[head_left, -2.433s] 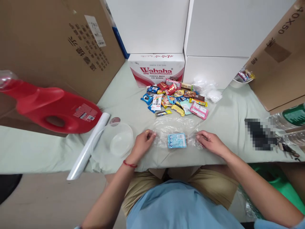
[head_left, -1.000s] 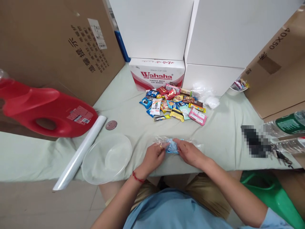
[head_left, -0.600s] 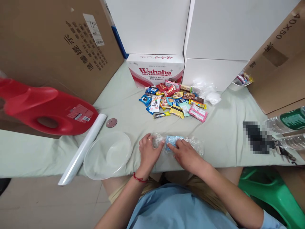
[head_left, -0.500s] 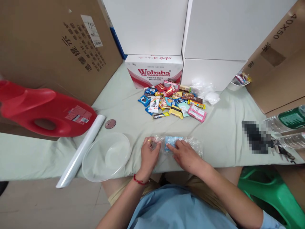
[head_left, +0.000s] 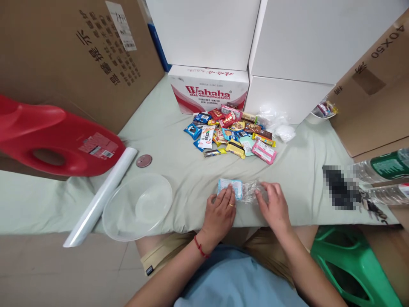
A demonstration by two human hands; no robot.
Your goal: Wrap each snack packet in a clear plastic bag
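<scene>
A small blue-and-white packet [head_left: 235, 187] lies on the cloth in front of me, with crinkled clear plastic film [head_left: 250, 192] spreading from its right side. My left hand [head_left: 220, 209] rests palm down with its fingers stretched over the packet, pressing it to the table; a ring and a red cord bracelet show on it. At the film's right end, my right hand [head_left: 275, 205] has thumb and forefinger curled around the bunched edge. Beyond both hands is a heap of wrapped snacks [head_left: 235, 147] in many colours.
To the left are a clear plastic bowl [head_left: 111, 221], a white roll [head_left: 99, 200], a reddish disc [head_left: 144, 160] and a red jug [head_left: 64, 140]. A Wahaha carton [head_left: 209, 91] stands behind the snacks, near crumpled plastic [head_left: 284, 130]. Bottles [head_left: 388, 166] lie at right.
My left hand has gone from the film's left end onto the packet, flattening out. My right hand has left the packet for the film's right end. The view has shifted slightly.
</scene>
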